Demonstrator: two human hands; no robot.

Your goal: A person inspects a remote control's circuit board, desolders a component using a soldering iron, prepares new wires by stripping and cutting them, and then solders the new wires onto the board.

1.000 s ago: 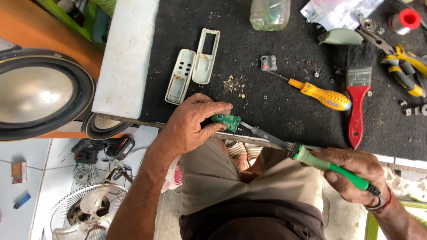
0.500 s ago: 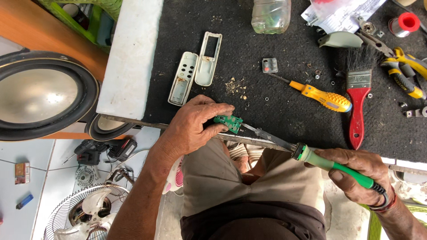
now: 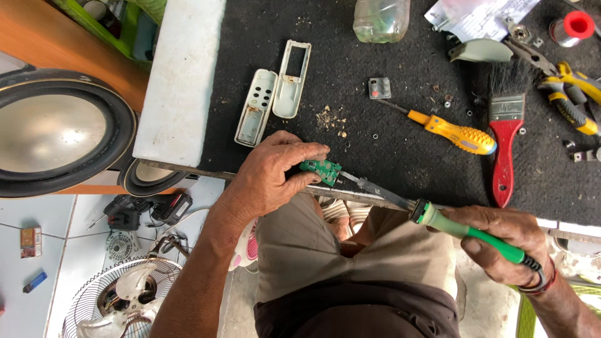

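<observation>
Left hand [image 3: 272, 178] pinches green circuit board [image 3: 320, 169]; right hand [image 3: 501, 241] grips soldering iron [image 3: 451, 226]

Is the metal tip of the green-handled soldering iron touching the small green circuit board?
Touching. The head view shows the soldering iron tip meeting the circuit board edge with no gap, the left hand pinning the board.

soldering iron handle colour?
Green, with a black end, on the soldering iron in the right hand; head view.

circuit board [image 3: 320, 169] at bench edge, under left hand [image 3: 272, 178] | soldering iron [image 3: 438, 222] right of it, tip touching board | remote shells [image 3: 275, 91] behind | screwdriver [image 3: 447, 131], brush [image 3: 506, 131] far right
</observation>
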